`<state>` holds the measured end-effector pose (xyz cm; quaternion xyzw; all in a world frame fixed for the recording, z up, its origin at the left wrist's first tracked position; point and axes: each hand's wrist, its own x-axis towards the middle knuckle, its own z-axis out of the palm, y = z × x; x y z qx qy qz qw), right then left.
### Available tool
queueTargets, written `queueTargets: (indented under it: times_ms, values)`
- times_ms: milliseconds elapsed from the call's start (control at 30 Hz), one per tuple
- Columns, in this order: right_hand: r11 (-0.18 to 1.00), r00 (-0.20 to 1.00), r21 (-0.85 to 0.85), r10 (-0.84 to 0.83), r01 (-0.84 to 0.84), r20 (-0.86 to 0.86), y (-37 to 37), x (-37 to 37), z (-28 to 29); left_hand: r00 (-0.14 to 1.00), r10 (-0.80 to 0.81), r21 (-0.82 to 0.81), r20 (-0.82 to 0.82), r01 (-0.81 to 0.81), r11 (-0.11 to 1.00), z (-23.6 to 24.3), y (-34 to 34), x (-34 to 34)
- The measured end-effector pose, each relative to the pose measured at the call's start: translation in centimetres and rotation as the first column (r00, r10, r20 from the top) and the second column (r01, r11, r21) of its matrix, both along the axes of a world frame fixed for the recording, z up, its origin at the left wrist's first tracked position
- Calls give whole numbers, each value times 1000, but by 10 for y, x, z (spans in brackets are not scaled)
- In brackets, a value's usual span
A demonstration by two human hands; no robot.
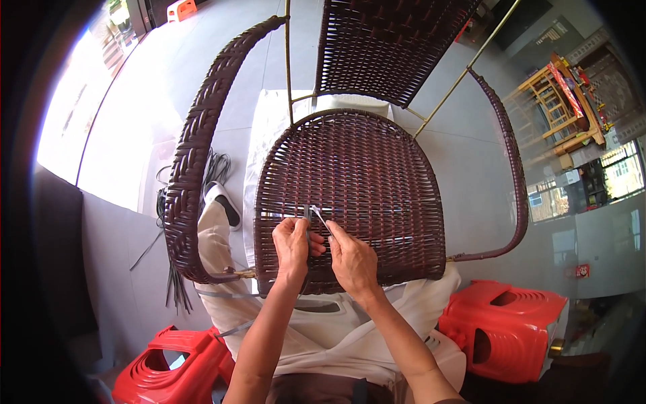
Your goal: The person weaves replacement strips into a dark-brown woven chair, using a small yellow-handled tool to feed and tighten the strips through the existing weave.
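Note:
A dark brown woven seat of a wicker armchair lies in front of me, with gaps in the weave near my hands. My left hand is closed at the left-centre of the seat, pinching a flat grey strip that stands up from its fingers. Just to the right, my right hand grips a thin metal hand tool, index finger along it. Its pale tip reaches the weave beside the strip. The tool's handle end is hidden in the palm.
Woven armrests curve up on both sides, and the backrest stands beyond the seat. Red plastic stools flank me. Loose dark strips hang at left near a shoe. A wooden frame stands far right.

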<state>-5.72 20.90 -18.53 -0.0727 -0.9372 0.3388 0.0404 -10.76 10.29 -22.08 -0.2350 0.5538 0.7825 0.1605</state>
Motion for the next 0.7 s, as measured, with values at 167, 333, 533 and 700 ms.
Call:
queueTargets:
  times_ms: [167, 333, 533, 700]
  values:
    - [1000, 999, -8, 26, -26, -32, 4, -4, -5, 1000, -15, -55, -9, 14, 998, -1, -1, 0]
    - [996, 998, -61, 67, -67, 2, 6, -10, 0, 1000, -3, -51, -7, 3, 999, -2, 0, 0]
    - [994, 999, -108, 29, -31, -24, 0, -6, -16, 1000, -9, -45, -20, 8, 999, -3, 0, 1]
    - [996, 982, -88, -24, 8, -187, -9, 3, -36, 999, -15, -20, -29, 14, 1000, -2, -2, 1]
